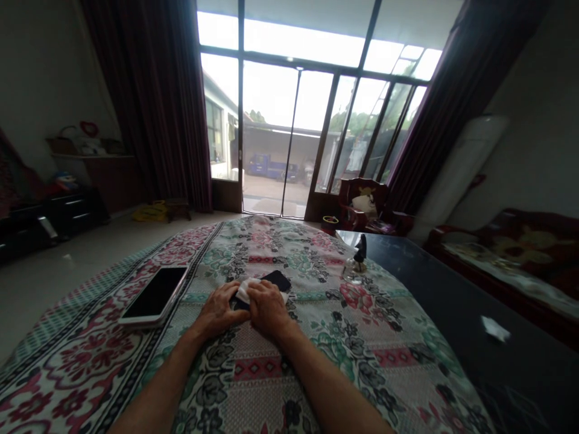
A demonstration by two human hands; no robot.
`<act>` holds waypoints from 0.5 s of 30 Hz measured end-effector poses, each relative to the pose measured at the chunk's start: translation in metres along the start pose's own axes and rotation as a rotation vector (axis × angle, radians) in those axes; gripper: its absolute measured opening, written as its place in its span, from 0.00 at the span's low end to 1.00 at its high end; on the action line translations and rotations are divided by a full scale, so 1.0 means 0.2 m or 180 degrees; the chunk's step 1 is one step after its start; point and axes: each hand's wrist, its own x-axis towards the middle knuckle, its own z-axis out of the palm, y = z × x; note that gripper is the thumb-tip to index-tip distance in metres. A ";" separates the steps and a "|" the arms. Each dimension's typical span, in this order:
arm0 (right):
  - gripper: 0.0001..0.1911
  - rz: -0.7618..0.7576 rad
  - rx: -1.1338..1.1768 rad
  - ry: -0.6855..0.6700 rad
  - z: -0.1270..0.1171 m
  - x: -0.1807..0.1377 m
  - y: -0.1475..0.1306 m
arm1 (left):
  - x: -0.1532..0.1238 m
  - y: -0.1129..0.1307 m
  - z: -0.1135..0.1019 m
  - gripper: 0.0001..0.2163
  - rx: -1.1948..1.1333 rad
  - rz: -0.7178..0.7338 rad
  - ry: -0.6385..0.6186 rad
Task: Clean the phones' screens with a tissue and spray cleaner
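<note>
Both my hands rest together on a flower-patterned cloth [316, 337] spread over a table. My left hand [218, 312] and my right hand [268, 308] have curled fingers pressed on a small white cloth [245, 290], which lies over a dark flat object [279, 279] poking out beyond my fingers. A white smartphone [155, 295] with a dark screen lies face up to the left of my left hand, apart from it.
A small dark figurine on a clear base [358, 258] stands at the cloth's right edge. A dark glossy tabletop [474, 313] with a white scrap [494, 328] extends right. Sofa [520, 253], red chair [364, 205], glass doors and curtains lie beyond.
</note>
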 end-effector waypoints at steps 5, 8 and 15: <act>0.12 0.0580 -0.0164 0.0075 -0.01 0.05 0.13 | 0.00 -0.01 0.00 0.31 0.0094 -0.0122 -0.0088; 0.13 0.1033 -0.0274 0.0125 -0.03 0.06 0.24 | 0.00 -0.01 0.00 0.32 0.0119 -0.0152 -0.0153; 0.13 0.0944 -0.0269 0.0274 -0.04 0.03 0.23 | 0.00 0.00 -0.01 0.30 0.0029 -0.0153 -0.0092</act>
